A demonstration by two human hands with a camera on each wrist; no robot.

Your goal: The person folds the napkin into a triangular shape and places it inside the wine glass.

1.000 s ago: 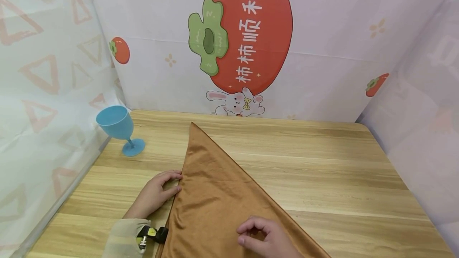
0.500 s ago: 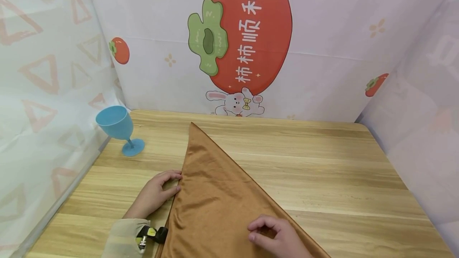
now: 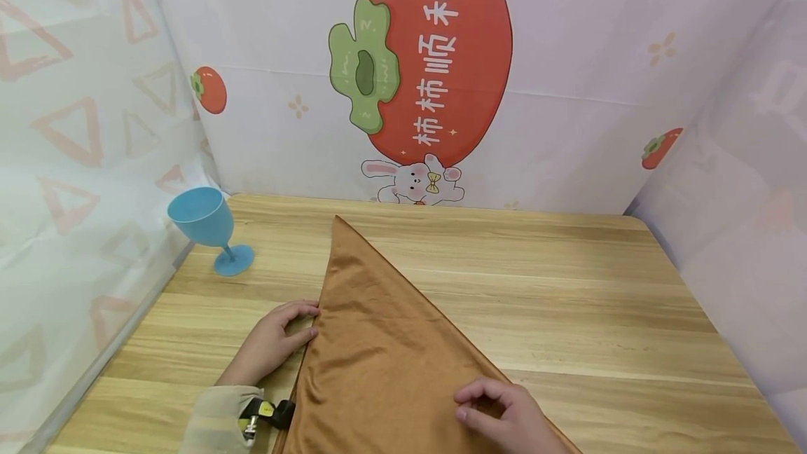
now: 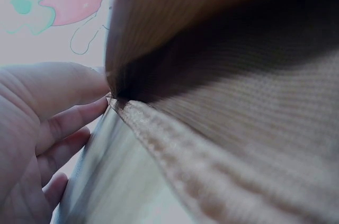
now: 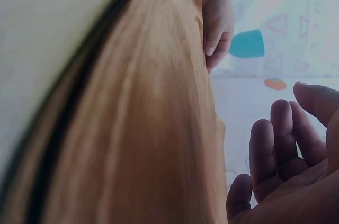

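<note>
A brown satin cloth (image 3: 378, 342), folded into a triangle, lies on the wooden table, its tip pointing to the back. At its left edge my left hand (image 3: 271, 338) rests on the table, thumb and fingertips touching the edge with a gap between them. The left wrist view shows the cloth (image 4: 254, 97) parted into layers beside the thumb (image 4: 58, 86). My right hand (image 3: 504, 412) hovers over the right part of the cloth, fingers loosely bent and holding nothing. In the right wrist view the fingers (image 5: 262, 150) are apart from the cloth.
A blue goblet (image 3: 202, 219) stands at the table's back left. Printed sheets (image 3: 567, 90) enclose the left, back and right sides. Bare wooden tabletop (image 3: 599, 314) extends right of the cloth. A black wrist mount (image 3: 271, 412) is on the left sleeve.
My right hand has slid rightward over the cloth toward its slanted edge. The left hand, the cloth and the goblet have stayed in place.
</note>
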